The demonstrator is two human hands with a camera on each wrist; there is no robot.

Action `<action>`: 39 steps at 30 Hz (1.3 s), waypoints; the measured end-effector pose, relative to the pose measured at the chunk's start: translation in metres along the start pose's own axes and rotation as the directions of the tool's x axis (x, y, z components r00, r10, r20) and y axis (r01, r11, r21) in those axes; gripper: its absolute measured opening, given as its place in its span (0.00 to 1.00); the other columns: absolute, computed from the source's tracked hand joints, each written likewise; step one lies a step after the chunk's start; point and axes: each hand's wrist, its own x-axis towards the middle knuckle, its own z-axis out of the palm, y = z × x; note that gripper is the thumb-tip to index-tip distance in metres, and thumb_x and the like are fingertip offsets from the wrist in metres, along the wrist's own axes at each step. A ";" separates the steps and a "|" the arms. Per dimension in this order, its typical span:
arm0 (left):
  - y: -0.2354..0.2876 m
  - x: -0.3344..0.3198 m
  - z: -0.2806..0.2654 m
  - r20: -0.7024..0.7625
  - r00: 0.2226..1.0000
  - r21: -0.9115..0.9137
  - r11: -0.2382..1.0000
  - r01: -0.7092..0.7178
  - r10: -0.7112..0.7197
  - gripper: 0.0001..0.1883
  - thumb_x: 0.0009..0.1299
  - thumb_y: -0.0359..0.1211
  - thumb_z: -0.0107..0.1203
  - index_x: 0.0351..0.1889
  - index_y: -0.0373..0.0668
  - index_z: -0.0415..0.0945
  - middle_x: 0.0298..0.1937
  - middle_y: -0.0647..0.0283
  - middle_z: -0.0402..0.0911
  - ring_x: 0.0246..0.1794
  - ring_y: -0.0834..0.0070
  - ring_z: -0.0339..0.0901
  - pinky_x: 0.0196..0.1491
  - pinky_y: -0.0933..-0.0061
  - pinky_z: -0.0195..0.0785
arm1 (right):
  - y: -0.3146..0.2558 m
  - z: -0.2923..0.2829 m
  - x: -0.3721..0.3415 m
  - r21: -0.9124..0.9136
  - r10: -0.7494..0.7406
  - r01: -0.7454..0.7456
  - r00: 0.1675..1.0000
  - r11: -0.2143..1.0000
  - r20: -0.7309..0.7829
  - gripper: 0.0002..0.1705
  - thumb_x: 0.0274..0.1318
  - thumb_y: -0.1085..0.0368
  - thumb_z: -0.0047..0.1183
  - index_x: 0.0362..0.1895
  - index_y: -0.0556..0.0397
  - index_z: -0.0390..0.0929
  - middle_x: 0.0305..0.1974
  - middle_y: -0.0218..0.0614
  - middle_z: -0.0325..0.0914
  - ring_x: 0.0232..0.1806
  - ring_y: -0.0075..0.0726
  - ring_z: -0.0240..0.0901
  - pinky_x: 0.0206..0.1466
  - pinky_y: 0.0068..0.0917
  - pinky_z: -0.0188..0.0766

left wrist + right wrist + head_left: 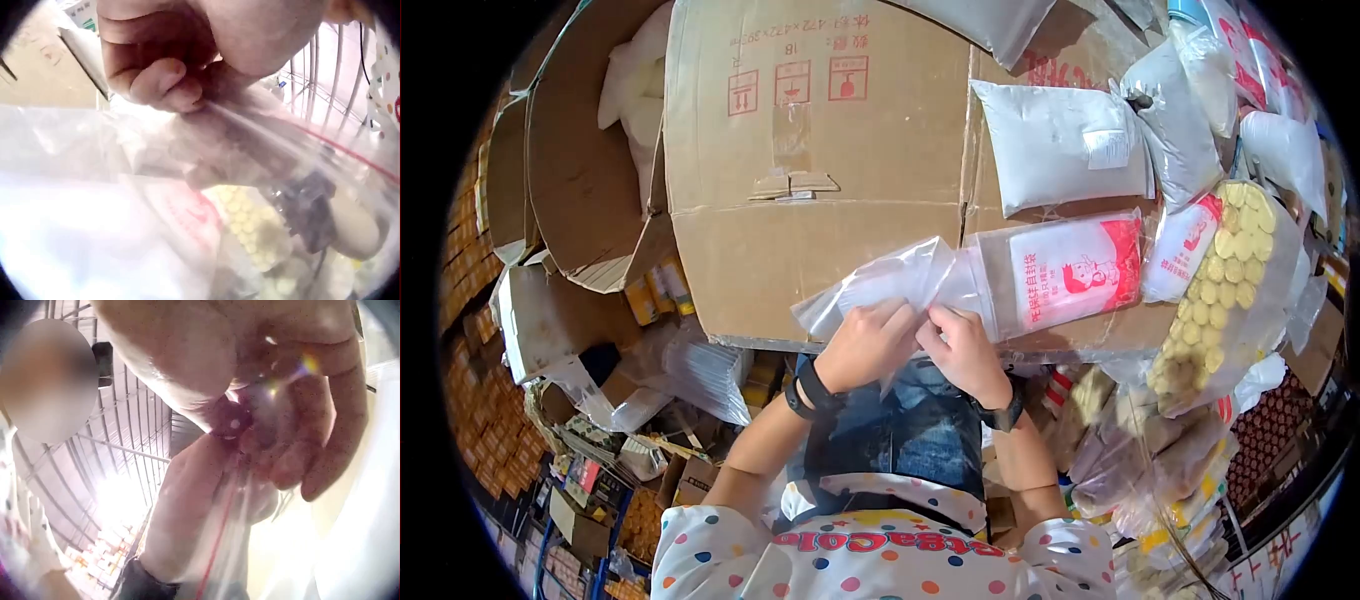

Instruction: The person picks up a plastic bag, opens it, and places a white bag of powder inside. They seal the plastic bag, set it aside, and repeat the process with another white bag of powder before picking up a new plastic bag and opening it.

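Observation:
A clear zip-lock bag (pixel 880 275) lies over the front edge of a big cardboard box, with something whitish showing through its film. My left hand (pixel 868 345) pinches the bag's mouth from the left. Close beside it, my right hand (pixel 963 350) pinches the same edge between thumb and curled fingers. A red zip line (pixel 350 149) runs along the film away from the left fingertips in the left wrist view. In the right wrist view the red-lined edge (pixel 215 550) leads up into the right fingertips. Right of the hands lies a red-printed bag pack (pixel 1080 270).
The cardboard box (pixel 820 260) serves as the work surface. White filled bags (pixel 1060 150) lie at its back right, near a bag of yellow round pieces (pixel 1220 280). An open carton (pixel 585 150) stands at the left. Clear plastic packs (pixel 705 375) sit lower left.

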 end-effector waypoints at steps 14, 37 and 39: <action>-0.013 -0.029 -0.070 -0.287 0.885 0.048 0.917 0.397 -0.368 0.09 0.63 0.22 0.55 0.39 0.38 0.69 0.31 0.52 0.79 0.29 0.57 0.81 0.32 0.65 0.74 | -0.040 -0.008 0.025 -0.147 -0.181 0.207 0.968 0.967 0.172 0.08 0.50 0.72 0.60 0.32 0.58 0.72 0.33 0.44 0.78 0.34 0.49 0.78 0.36 0.35 0.74; -0.100 0.083 -0.045 -0.358 0.902 0.190 0.927 0.325 -0.242 0.17 0.64 0.26 0.53 0.52 0.38 0.71 0.51 0.54 0.72 0.48 0.53 0.75 0.47 0.57 0.74 | -0.021 -0.140 0.138 -0.760 -0.513 0.578 0.768 0.298 0.383 0.46 0.27 0.73 0.63 0.61 0.36 0.76 0.28 0.35 0.70 0.31 0.43 0.70 0.37 0.39 0.69; -0.101 0.095 -0.035 -0.398 0.897 0.189 0.940 0.283 -0.190 0.14 0.63 0.25 0.52 0.48 0.37 0.70 0.50 0.55 0.71 0.47 0.54 0.75 0.45 0.57 0.75 | -0.026 -0.116 0.135 -0.706 -0.504 0.649 0.727 0.283 0.466 0.44 0.28 0.69 0.64 0.61 0.34 0.77 0.27 0.33 0.67 0.30 0.41 0.69 0.36 0.37 0.69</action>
